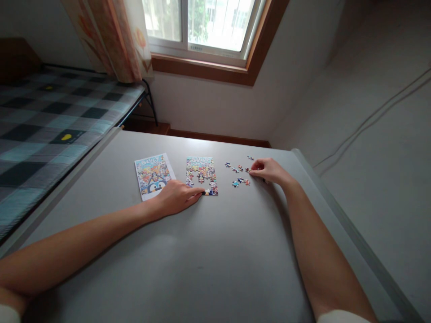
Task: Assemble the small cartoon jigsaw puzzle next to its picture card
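Note:
A partly assembled jigsaw puzzle (210,168) lies flat on the table, with a gap in its lower middle part. My left hand (175,196) rests at its lower left, index finger stretched out and its tip touching the bottom edge. Under and beside that hand is a printed picture sheet (151,172), its lower right part covered. To the right of the puzzle, several loose puzzle pieces (235,184) are scattered. My right hand (269,170) is among them, thumb and index finger pinched at a small puzzle piece (247,170); the fingers partly hide it.
The grey table (202,260) has a raised edge (336,215) along its right side. Beyond it stand a wall and a window (215,27) with a brown frame. A bed (67,103) with a checked cover is at the left, near a patterned curtain (114,40).

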The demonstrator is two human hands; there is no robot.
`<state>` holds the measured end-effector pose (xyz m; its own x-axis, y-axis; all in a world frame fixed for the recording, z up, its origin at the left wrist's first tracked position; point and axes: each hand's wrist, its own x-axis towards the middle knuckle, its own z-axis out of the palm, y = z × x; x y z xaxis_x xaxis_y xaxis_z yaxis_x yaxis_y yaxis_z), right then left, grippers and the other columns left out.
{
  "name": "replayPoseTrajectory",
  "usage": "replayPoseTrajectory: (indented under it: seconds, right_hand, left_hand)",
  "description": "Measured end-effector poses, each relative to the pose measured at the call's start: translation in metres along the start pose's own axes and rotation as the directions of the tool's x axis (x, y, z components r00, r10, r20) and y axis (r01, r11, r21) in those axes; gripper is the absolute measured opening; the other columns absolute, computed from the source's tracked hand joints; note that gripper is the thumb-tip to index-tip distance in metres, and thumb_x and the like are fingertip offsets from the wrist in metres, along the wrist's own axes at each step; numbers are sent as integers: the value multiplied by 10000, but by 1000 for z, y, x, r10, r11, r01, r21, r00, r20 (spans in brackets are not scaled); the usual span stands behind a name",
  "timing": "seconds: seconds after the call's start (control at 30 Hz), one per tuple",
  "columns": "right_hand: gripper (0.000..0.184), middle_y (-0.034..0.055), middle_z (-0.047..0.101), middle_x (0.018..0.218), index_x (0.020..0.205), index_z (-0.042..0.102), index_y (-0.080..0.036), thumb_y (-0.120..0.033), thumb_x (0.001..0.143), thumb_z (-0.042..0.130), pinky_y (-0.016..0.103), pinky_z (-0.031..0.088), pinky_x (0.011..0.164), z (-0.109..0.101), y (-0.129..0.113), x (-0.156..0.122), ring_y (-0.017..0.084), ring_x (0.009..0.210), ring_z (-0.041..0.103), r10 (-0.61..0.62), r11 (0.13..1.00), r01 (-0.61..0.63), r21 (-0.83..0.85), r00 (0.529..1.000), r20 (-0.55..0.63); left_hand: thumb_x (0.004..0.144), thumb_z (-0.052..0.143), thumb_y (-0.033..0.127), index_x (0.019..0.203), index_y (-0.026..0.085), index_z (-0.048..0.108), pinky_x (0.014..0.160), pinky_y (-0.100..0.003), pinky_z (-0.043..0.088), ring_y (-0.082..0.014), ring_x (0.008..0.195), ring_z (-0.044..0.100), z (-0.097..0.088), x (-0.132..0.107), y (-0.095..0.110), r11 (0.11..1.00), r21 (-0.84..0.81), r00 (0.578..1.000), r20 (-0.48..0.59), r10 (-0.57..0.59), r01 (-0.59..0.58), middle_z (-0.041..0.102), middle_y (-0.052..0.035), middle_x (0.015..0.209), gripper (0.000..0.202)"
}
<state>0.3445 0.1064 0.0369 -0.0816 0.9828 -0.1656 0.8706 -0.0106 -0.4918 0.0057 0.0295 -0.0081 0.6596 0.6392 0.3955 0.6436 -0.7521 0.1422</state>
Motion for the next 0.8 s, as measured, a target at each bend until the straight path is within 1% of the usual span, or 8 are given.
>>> replayPoseTrajectory:
  seconds: [0.13,0.27,0.4,0.53,0.63,0.73,0.8]
  right_hand:
    - [171,45,678,772,819,626,-148,-240,681,672,183,397,456,-1,0,0,97,562,547,-41,997,42,65,999,-12]
    - [236,49,688,801,924,607,-156,-219,701,654,175,381,419,-1,-1,-1,82,516,519,-37,991,33,130,999,24]
    - [241,54,679,802,926,603,-157,-210,697,659,176,379,408,-1,1,-1,88,524,519,-33,988,28,152,999,34]
    - [240,54,670,790,895,629,-155,-250,682,684,190,376,419,0,5,2,103,553,527,-43,986,36,162,998,44]
    - [228,40,650,704,818,670,-142,-295,653,710,210,389,473,-2,6,3,117,589,531,-77,987,70,147,996,41]
    - [256,23,618,628,768,693,-140,-368,651,706,231,384,518,-5,-1,1,118,592,510,-127,978,125,165,992,3]
    - [282,15,600,610,770,699,-142,-402,663,691,238,373,527,-6,-11,-2,109,579,482,-161,968,163,192,987,-25]
  left_hand:
    - [938,451,339,1056,277,713,477,-196,371,-117,488,603,0,0,0,1000,8,1000,12,-1,1,696,-25,616,295]
    - [939,446,343,1051,284,714,471,-200,352,-127,488,606,0,0,0,1000,20,1000,10,-2,2,691,-24,603,297]
    - [942,440,348,1046,287,713,474,-205,357,-133,484,605,0,0,0,1000,16,1000,12,-5,5,691,-25,604,298]
    - [941,442,343,1058,288,708,476,-207,359,-134,492,614,0,0,0,1000,14,1000,18,-10,10,697,-25,613,295]
    - [936,449,336,1045,279,711,476,-210,359,-133,487,610,0,0,0,1000,13,1000,1,-4,4,693,-25,603,290]
    - [935,451,334,1030,269,717,472,-207,356,-126,466,595,0,1,1,1000,22,1000,-15,9,-8,681,-24,578,290]
    - [934,450,331,1019,266,721,464,-206,351,-122,448,582,0,1,2,999,34,1000,-26,17,-16,673,-23,565,291]
